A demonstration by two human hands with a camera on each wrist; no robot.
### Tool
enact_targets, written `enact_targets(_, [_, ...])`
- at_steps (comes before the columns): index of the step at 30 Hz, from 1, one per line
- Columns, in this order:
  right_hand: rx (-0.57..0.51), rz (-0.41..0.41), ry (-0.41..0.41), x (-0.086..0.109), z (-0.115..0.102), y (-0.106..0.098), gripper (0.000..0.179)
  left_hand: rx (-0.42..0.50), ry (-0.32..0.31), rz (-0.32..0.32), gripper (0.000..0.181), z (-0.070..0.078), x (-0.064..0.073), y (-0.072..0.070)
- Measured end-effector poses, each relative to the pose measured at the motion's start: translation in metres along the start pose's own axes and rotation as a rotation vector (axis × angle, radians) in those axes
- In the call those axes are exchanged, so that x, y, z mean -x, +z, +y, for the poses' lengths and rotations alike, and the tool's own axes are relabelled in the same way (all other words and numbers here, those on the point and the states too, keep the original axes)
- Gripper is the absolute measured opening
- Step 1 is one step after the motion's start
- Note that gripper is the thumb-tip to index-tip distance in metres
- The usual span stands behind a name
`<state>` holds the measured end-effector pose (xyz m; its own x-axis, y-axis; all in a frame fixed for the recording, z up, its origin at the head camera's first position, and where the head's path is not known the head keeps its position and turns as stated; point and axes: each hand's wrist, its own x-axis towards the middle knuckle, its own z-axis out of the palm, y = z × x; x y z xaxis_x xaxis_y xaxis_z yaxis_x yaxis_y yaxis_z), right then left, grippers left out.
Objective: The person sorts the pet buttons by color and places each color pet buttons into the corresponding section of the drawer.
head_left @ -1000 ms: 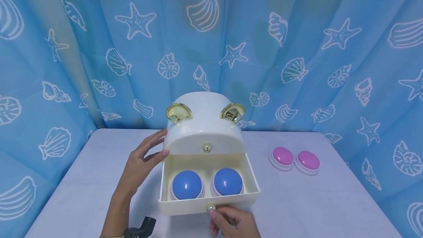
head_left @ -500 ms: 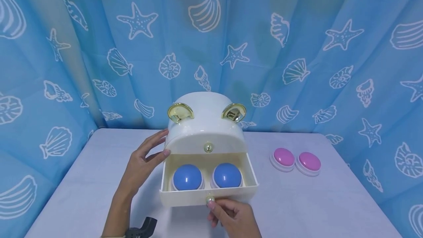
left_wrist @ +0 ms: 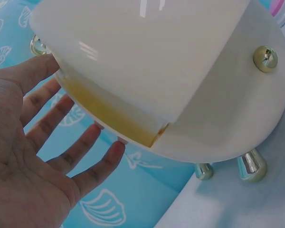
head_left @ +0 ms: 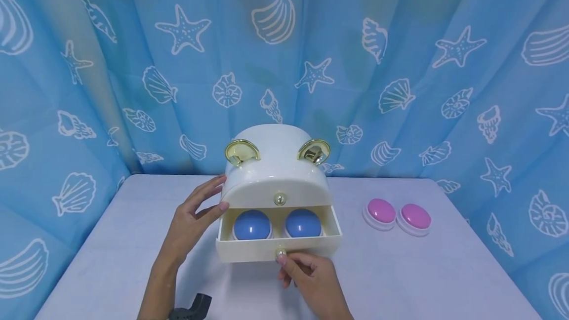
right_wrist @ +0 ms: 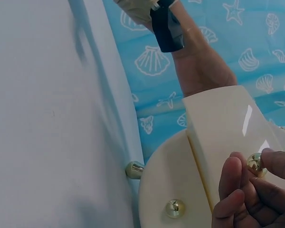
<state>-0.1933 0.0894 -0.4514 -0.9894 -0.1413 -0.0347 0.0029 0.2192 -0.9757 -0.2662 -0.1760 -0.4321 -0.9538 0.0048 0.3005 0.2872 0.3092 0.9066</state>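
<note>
Leftmost, a black device (head_left: 192,307) sits on the wrist, nearer the viewer than the left hand (head_left: 186,223). The left hand's fingers (left_wrist: 80,147) are spread and mostly straight, thumb and fingertips lying against the side of a glossy white box (head_left: 273,169). The box stands just right of those fingers on the desk (head_left: 444,270), on short gold feet (left_wrist: 252,166); two gold ears (head_left: 242,153) crown it above and to the right of them. Right of the left fingers, a drawer (head_left: 242,251) stands partly out from the box's front; in it sit a first blue dome (head_left: 252,224) and, further right, a second blue dome (head_left: 303,223) (both in white rings). An upper gold knob (head_left: 279,199) is on the face above them. At the drawer's front, the right hand's fingers (right_wrist: 230,173) are curled, thumb and finger pinching the gold drawer knob (right_wrist: 255,164); the rest of the right hand (head_left: 313,278) is below and to the right of it. Well to the right of these fingers and farther back, two pink domes (head_left: 381,210) sit side by side in white rings. Beyond both hands' fingers hangs a blue shell-patterned curtain (head_left: 409,132).
</note>
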Motion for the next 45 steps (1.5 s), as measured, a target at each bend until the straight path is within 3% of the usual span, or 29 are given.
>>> enact_targets(8, [-0.014,0.05,-0.101,-0.015,0.004,0.003,0.032,-0.004,-0.008,0.007,0.057,0.001,0.001,0.0])
enact_targets(31, [-0.025,0.094,-0.163,-0.044,0.01,0.007,0.039,-0.009,0.003,0.015,0.056,0.0,-0.001,0.0])
enact_targets(45, [-0.072,0.112,-0.181,-0.052,0.007,0.009,0.03,0.018,0.01,0.002,0.053,-0.001,-0.002,-0.001])
